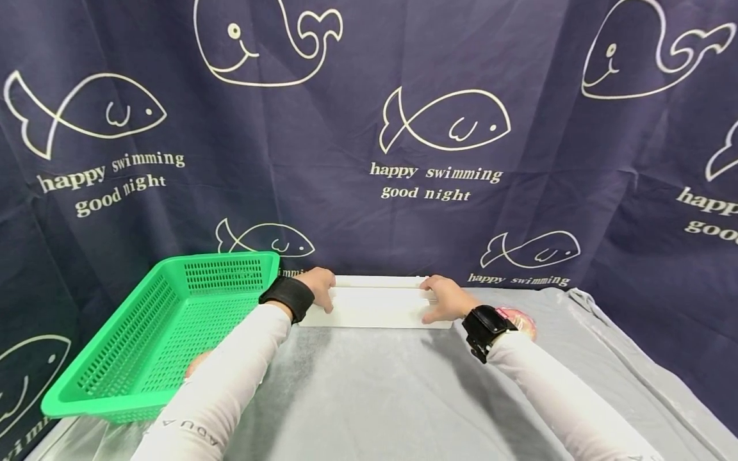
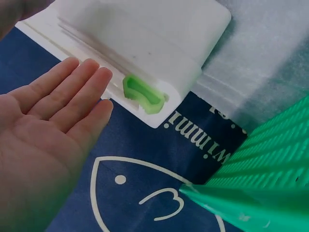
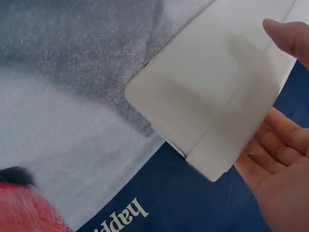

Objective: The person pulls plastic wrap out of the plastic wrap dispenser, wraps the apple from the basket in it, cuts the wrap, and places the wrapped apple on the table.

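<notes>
A long white plastic box (image 1: 377, 307) lies crosswise at the back of the table, against the curtain. In the left wrist view a light green piece (image 2: 144, 95) shows at one end of it. My left hand (image 1: 318, 286) is at the box's left end, its fingers straight, with fingertips right at the back edge (image 2: 58, 104). At the other end is my right hand (image 1: 448, 298). Its thumb (image 3: 285, 36) hovers over the top face, casting a shadow there, while the fingers (image 3: 273, 147) reach behind the back edge, partly hidden.
On the left stands a green mesh basket (image 1: 167, 262); a small pinkish round thing (image 1: 196, 363) shows there, partly behind my left sleeve. A red item in clear wrap (image 1: 524, 322) lies beyond my right wrist. Grey cloth (image 1: 369, 390) covers the table. A navy curtain (image 1: 346, 141) hangs behind.
</notes>
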Tool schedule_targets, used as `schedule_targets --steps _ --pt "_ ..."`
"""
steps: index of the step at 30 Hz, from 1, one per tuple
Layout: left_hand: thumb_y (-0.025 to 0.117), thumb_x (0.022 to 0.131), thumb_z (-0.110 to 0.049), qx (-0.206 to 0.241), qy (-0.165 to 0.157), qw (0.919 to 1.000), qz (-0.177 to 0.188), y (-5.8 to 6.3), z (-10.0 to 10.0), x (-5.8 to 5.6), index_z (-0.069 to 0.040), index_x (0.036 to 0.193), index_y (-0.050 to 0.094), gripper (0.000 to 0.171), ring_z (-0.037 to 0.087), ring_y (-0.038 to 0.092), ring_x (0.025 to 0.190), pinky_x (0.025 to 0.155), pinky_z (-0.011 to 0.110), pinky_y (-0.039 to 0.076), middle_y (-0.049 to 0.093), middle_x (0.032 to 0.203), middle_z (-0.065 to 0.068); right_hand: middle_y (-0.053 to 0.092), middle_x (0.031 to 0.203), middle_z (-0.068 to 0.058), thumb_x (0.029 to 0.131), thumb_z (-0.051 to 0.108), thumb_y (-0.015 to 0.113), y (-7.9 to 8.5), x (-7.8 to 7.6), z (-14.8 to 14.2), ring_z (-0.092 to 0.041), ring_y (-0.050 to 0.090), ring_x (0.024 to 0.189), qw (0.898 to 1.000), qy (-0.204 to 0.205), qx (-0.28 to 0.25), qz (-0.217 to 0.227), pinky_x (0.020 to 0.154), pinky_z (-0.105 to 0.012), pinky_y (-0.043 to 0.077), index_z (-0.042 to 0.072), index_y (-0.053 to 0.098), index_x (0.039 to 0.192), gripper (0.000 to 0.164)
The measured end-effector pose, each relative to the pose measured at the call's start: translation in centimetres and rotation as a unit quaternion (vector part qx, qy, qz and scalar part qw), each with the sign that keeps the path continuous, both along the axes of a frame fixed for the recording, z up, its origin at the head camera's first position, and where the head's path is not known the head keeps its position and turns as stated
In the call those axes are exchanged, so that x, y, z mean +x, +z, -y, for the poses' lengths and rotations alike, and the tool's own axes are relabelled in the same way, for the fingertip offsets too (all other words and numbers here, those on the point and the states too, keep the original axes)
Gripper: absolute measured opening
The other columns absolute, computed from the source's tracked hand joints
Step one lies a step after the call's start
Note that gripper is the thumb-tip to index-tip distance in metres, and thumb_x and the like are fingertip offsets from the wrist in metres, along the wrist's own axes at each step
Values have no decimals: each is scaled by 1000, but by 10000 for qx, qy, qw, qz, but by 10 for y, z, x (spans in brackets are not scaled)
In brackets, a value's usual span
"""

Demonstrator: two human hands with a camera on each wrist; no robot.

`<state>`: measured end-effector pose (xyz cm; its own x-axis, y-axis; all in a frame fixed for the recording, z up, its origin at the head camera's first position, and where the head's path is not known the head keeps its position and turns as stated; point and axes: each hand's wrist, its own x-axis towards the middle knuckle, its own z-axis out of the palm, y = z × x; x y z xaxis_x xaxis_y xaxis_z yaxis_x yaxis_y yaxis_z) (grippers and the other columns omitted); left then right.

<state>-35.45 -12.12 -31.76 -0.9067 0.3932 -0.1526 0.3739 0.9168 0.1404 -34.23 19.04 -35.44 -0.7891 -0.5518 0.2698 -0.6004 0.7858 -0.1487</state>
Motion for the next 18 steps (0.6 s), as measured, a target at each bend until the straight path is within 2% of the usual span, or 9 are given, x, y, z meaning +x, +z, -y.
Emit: schedule_targets --steps 3,5,7,9,11,13,15,16,18 --pt "74 76 -19 -9 -58 9999 -98 2 2 0 1 119 63 48 25 61 108 93 35 52 65 118 13 65 108 -20 59 22 87 2 0 0 -34 62 101 9998 -63 104 141 92 -43 50 -8 63 109 63" --pt "69 78 -18 2 -90 9998 -191 3 3 0 -1 104 67 31 20 60 93 82 28 50 66 101 7 65 111 -21 61 24 87 5 0 0 -35 62 103 9993 -111 148 311 94 -44 50 -9 62 114 67" --pt "65 80 -17 22 -103 9997 -239 4 3 -2 -5 80 63 12 16 49 74 68 23 42 56 77 1 64 114 -22 63 26 87 7 0 0 -36 61 105 9986 -160 172 467 95 -44 49 -9 61 117 70" --pt "62 79 -14 58 -146 9995 -289 2 3 -5 -10 62 47 23 14 34 62 58 23 29 38 63 -3 65 114 -22 63 28 86 8 -2 0 -35 62 105 9984 -170 203 507 95 -43 50 -9 61 118 71" --pt "60 79 -12 86 -88 9997 -228 -1 2 -11 -14 57 36 33 13 25 57 55 24 23 28 58 -5 66 111 -20 63 29 86 9 -4 1 -33 63 103 9983 -165 259 490 93 -42 50 -8 63 116 69" --pt "61 78 -12 87 -46 9997 -210 -6 2 -22 -14 55 37 33 12 26 56 54 24 25 30 56 -5 68 108 -19 63 31 87 9 -7 1 -31 64 100 9983 -197 297 451 91 -41 51 -6 64 113 66" --pt "62 77 -14 -31 5 9997 -222 -14 3 -34 -13 57 48 24 13 38 57 57 24 35 43 58 -4 69 107 -17 63 32 87 10 -9 2 -30 64 99 9978 -285 263 529 91 -40 52 -4 66 112 64" --pt "62 76 -16 -17 -94 9994 -344 -21 5 -44 -14 59 52 20 13 42 59 57 25 38 47 60 -4 69 108 -16 64 32 86 10 -10 2 -30 64 100 9973 -346 237 608 91 -40 52 -3 66 112 63" --pt "62 76 -17 -181 -108 9988 -432 -27 6 -53 -15 68 62 9 15 55 69 67 27 48 61 71 -3 70 110 -15 65 34 86 10 -12 2 -29 65 102 9961 -444 230 729 92 -39 51 -2 67 114 63"
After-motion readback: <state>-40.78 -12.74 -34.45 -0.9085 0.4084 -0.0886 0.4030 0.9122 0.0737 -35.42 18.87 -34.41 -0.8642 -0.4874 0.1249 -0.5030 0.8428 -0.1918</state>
